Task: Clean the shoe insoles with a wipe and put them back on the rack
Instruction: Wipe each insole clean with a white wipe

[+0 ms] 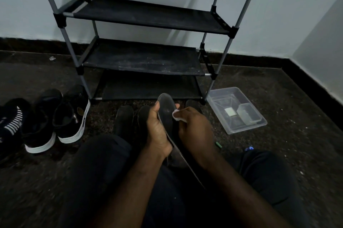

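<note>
While the left hand (157, 131) grips the dark insole (167, 109) edge-on, thumb on one side and fingers (177, 105) wrapped round to the other, the right hand (193, 125) pinches a small white wipe (178, 116) against the insole's upper face, approx. mid-length. Neither hand is released. The insole sits above the lap, toe end up, heel end running down btwn the knees. It is off the floor (278, 98) and not yet on the shoe rack (143, 69).

Likely faults from this state, w/ probable causes:

1. Insole folds or creases. Cause: thin, flexible part supported at one grip zone only. Wipe pressure near the toe or heel has no backing.
2. Wipe bunches or slips out. Cause: it is small and mostly buried in the right hand. Bare fingertips would then rub the surface instead.
3. Insole drops and re-soils. Cause: a damp surface plus a one-hand hold. The floor below looks gritty.
4. Clean part picks up dirt once stored. Cause: the rack's fabric shelves show pale dust marks, esp. the middle tier.
5. Mix-up of done vs. not done. Cause: other dark insoles (124, 119) lie on the floor just beyond the hands, all alike. Which are wiped can't be told.
6. Missed residue. Cause: dim light, dark material.
</note>
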